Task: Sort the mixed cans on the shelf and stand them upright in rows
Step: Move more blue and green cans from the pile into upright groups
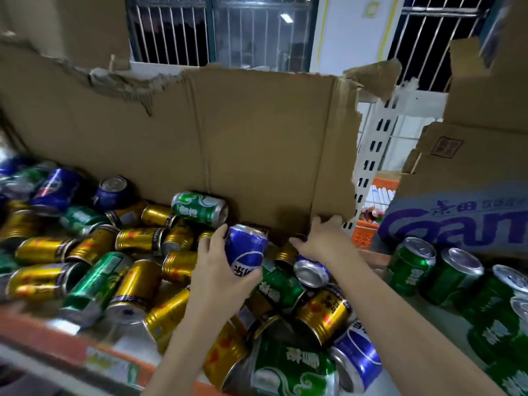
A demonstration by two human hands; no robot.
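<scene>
Cans, gold, green and blue, lie jumbled sideways.

Two bare forearms come from the bottom edge toward the torn cardboard sheet, without sleeves. The left hand and the right hand have no gloves, rings or watch. The fingers are slim, with short nails.

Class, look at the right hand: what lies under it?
Under the right hand a blue can lies on its side, silver end toward us, and beside it part of a gold can. The palm covers the blue can's far end.
</scene>
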